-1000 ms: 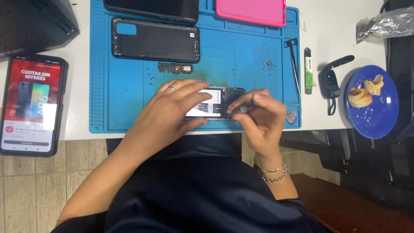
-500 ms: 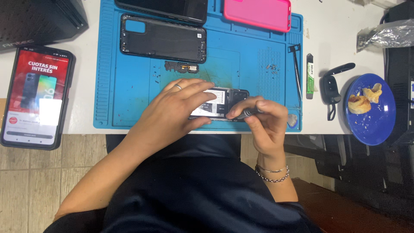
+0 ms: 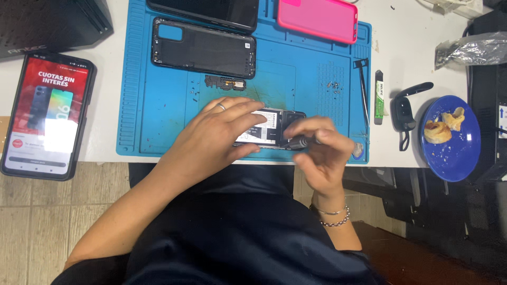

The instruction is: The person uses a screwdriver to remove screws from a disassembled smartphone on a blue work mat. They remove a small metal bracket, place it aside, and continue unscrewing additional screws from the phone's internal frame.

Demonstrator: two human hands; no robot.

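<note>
An opened phone (image 3: 272, 128) with its back off lies near the front edge of a blue work mat (image 3: 158, 105). My left hand (image 3: 214, 134) lies flat over the phone's left part and presses it down; a ring is on one finger. My right hand (image 3: 322, 153) pinches a thin dark screwdriver (image 3: 298, 141), whose tip rests on the phone's right end. A small black inner part (image 3: 226, 83) and several tiny screws (image 3: 332, 84) lie on the mat beyond the phone.
A black phone frame (image 3: 203, 47), a dark phone (image 3: 211, 10) and a pink case (image 3: 317, 18) lie at the mat's far side. Tweezers (image 3: 363, 89) rest at its right edge. A lit phone (image 3: 47, 113) is left; a blue plate (image 3: 459, 153) with pastries is right.
My right hand has shifted slightly right and turned on the screwdriver. My left hand stays on the phone. The view has drifted a little.
</note>
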